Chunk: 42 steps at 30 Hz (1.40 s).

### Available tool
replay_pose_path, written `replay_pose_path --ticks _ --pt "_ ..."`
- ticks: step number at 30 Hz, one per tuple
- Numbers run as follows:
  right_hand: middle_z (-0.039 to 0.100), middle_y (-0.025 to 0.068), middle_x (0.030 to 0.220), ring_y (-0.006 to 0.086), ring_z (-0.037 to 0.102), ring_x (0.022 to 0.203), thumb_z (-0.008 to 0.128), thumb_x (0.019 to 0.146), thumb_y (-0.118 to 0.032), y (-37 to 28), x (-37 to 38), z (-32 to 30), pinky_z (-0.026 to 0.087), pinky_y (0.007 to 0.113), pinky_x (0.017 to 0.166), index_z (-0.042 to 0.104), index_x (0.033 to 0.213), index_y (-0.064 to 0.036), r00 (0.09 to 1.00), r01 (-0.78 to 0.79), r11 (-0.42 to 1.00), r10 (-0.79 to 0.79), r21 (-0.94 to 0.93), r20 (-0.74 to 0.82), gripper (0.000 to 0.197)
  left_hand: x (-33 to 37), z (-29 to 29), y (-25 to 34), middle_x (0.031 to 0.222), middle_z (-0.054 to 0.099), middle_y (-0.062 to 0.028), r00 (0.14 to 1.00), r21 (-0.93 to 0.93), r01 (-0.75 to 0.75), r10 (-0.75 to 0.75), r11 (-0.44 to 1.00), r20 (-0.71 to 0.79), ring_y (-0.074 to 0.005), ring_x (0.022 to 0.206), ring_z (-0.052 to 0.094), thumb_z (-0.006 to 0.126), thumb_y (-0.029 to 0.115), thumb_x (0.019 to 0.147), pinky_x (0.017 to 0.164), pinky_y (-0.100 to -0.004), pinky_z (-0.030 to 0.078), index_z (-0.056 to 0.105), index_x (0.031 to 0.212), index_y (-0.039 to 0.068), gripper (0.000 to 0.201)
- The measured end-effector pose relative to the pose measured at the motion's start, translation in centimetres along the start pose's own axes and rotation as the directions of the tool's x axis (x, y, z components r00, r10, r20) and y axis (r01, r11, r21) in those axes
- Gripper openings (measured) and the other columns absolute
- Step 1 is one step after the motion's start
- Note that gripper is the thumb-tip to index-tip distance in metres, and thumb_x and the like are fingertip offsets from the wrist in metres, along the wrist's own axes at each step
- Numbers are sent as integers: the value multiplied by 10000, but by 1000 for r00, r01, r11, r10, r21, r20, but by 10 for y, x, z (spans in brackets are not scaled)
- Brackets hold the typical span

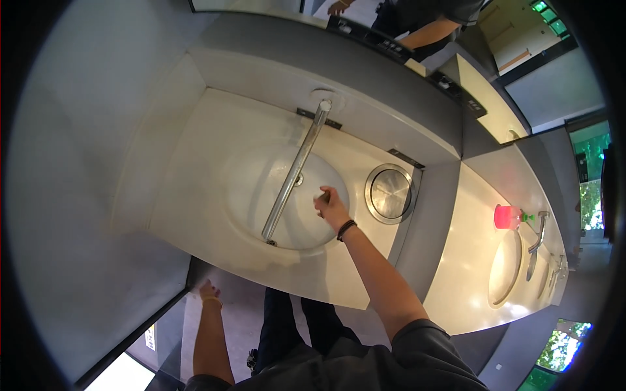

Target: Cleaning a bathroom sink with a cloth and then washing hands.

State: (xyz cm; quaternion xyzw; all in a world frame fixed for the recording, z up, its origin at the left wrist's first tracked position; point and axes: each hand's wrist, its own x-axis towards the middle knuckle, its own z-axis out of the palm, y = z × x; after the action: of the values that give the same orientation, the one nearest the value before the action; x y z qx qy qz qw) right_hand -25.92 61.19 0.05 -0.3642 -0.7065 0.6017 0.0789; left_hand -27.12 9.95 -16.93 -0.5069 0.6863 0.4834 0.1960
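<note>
My right hand (330, 203) is over the right side of a white oval basin (261, 215), its fingers curled. Something small and dark grey-brown shows at the fingers, too blurred to name. A long chrome faucet (295, 169) slants across the basin from the back ledge, left of that hand and apart from it. Below the faucet's middle sits a round metal drain (298, 179). My left hand (208, 290) hangs beyond the counter's front edge at the lower left, loosely open, with nothing seen in it.
Set into the counter (189, 189) right of the basin is a round steel lid (390, 193). Further right, a second basin (505, 268) has its own faucet (540, 233) and a pink bottle (506, 217) with a green top. A grey wall (85, 163) closes the left; a mirror (365, 13) stands behind.
</note>
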Motion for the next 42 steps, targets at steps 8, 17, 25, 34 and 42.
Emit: replay_pose_path --ticks 8,17,25,34,42 --pt "501 102 1022 212 556 874 597 767 -50 -45 -88 -83 494 396 736 315 1191 -70 951 -306 712 255 632 173 510 -186 -33 -17 1085 543 -50 939 267 46 -133 963 316 -208 862 566 455 384 816 753 -462 355 372 1212 199 445" --pt "517 70 999 171 537 861 590 762 -26 -64 -226 -255 474 301 718 423 1189 -74 997 66 605 -14 793 -72 460 -271 -3 -33 941 577 -106 852 551 -325 -16 769 523 -210 771 586 461 298 796 524 -353 374 427 1163 102 417" --pt "532 66 1039 175 542 920 557 814 -125 -64 -346 -334 445 344 788 364 1229 -91 979 202 443 -61 874 -195 458 -345 45 -28 772 579 -62 639 369 -680 264 634 722 -158 587 571 485 245 807 393 -247 337 497 959 81 224" --pt "548 105 991 169 549 900 527 814 -73 1 -426 -497 464 278 778 391 1164 7 894 444 423 -152 790 -421 385 -388 46 -106 750 540 -115 749 613 -594 79 520 658 -225 589 538 479 157 772 535 -375 483 491 993 23 259" --pt "562 108 927 186 562 847 480 837 -98 94 -512 -715 500 323 710 457 1107 -17 804 482 545 35 686 -593 282 -482 123 -192 1021 519 -189 753 148 -576 453 804 477 -281 776 542 484 148 773 592 -391 464 326 1227 23 496"
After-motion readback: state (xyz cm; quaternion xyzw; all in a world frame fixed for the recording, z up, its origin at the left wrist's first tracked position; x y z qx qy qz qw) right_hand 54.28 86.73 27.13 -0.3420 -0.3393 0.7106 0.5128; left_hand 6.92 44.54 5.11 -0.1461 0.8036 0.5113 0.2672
